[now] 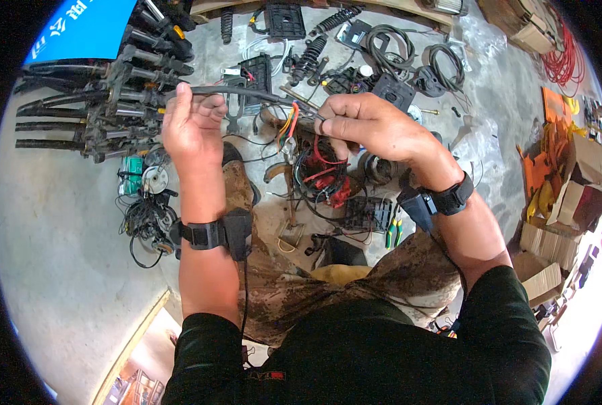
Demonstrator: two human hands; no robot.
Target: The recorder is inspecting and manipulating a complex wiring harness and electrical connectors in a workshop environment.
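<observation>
A black sleeved cable (247,92) is stretched between my two hands above the floor. My left hand (194,128) is closed around its left part, thumb up and fingers curled. My right hand (375,128) pinches the cable at its right part between thumb and forefinger. From the cable, near my right hand, hang several thin wires (292,125) in red, yellow and other colours, with a pale connector at their lower end. Below them, between my legs, lies a tangle of red and black wires (324,172). My right fingers hide part of the cable.
Shock absorbers (309,57), black plastic housings (285,21) and coiled cables (390,50) lie ahead on the floor. Black fork tubes (122,101) are stacked at left. Green-handled pliers (394,231) lie near my right knee. Cardboard boxes (578,179) stand at right.
</observation>
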